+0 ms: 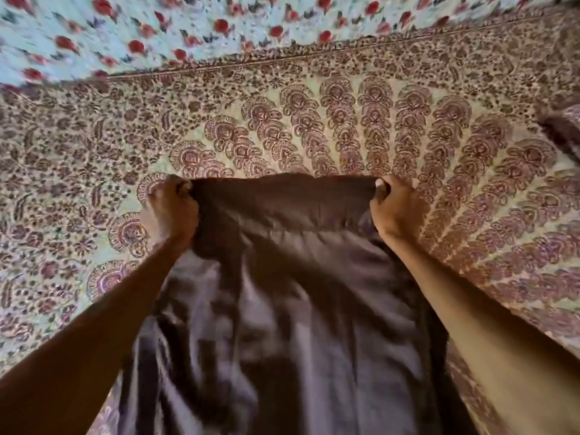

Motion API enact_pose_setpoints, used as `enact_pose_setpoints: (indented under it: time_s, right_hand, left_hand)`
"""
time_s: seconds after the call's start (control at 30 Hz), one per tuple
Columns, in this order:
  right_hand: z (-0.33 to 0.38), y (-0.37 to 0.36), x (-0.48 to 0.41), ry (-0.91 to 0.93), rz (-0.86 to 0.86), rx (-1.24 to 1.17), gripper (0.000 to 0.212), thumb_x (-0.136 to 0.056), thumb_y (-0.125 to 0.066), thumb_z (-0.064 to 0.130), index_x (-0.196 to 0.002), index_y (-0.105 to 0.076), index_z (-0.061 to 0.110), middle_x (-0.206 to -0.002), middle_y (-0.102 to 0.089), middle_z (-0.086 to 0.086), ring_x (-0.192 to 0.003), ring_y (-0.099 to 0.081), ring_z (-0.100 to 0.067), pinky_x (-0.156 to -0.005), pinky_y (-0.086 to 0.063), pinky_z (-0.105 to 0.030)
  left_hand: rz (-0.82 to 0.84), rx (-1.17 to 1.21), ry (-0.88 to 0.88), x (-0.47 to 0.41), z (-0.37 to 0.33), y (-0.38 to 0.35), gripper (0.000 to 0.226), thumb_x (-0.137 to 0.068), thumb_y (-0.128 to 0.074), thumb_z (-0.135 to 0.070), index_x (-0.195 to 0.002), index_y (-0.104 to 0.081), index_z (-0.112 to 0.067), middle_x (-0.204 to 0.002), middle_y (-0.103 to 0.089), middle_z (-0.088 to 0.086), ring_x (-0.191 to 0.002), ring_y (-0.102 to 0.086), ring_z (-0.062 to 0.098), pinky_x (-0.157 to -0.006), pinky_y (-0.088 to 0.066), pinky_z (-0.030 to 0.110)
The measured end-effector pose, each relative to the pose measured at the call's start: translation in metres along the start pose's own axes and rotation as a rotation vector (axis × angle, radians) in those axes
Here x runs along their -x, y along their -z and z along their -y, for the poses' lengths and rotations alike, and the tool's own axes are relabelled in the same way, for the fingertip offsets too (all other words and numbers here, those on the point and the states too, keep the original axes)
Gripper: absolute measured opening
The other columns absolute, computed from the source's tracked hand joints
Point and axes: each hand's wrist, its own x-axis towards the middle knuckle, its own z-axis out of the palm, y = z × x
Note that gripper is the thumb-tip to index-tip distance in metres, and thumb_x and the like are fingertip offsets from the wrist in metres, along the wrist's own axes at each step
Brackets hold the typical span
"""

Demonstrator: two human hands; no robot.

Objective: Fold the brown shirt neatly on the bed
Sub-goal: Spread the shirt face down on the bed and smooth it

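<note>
The brown shirt [282, 309] hangs in front of me, stretched between both hands over the bed [314, 127]. My left hand [172, 211] is closed on the shirt's upper left corner. On the other side, my right hand [397, 208] grips the upper right corner. The top edge runs taut between the two fists and the rest of the cloth falls in loose folds toward me, hiding the near part of the bed. Both forearms reach in from the bottom corners.
A beige bedspread with a dark red paisley fan print covers the bed. Behind it lies a light blue cloth with red flowers [157, 36]. A dark patterned piece of fabric [565, 127] shows at the right edge.
</note>
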Motion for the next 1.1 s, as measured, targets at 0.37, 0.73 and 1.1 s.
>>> enact_pose_setpoints:
  time_s: [0.37,0.73,1.1]
  right_hand:
    - [-0.018,-0.030,-0.064,0.030,0.709,-0.303,0.016,-0.090,-0.063,0.026,-0.087,-0.068,0.011,-0.066,-0.061,-0.002,-0.052,-0.051,-0.014,-0.042,-0.035,-0.019]
    - [-0.024,-0.051,-0.065,0.099,0.285,-0.086,0.052,-0.086,-0.056,0.061,-0.055,-0.044,0.021,-0.051,-0.046,0.007,-0.050,-0.047,-0.017,-0.045,-0.024,-0.026]
    - [-0.059,-0.017,-0.081,0.168,0.153,-0.482,0.024,-0.089,-0.066,0.037,-0.076,-0.067,0.017,-0.061,-0.058,0.008,-0.053,-0.047,-0.003,-0.050,-0.033,-0.018]
  left_hand:
    - [0.622,-0.230,-0.211,-0.082,0.018,-0.026,0.046,-0.086,-0.056,-0.057,-0.084,-0.069,-0.012,-0.072,-0.063,0.010,-0.077,-0.064,0.028,-0.062,-0.039,0.029]
    - [0.042,-0.232,-0.039,-0.060,0.011,-0.055,0.043,-0.081,-0.066,-0.044,-0.108,-0.054,-0.014,-0.117,-0.054,0.020,-0.114,-0.044,0.037,-0.099,-0.030,0.053]
    - [0.356,-0.272,-0.719,0.052,-0.098,-0.110,0.060,-0.089,-0.041,-0.063,-0.141,-0.035,-0.034,-0.144,-0.035,0.002,-0.130,-0.035,0.029,-0.103,-0.030,0.057]
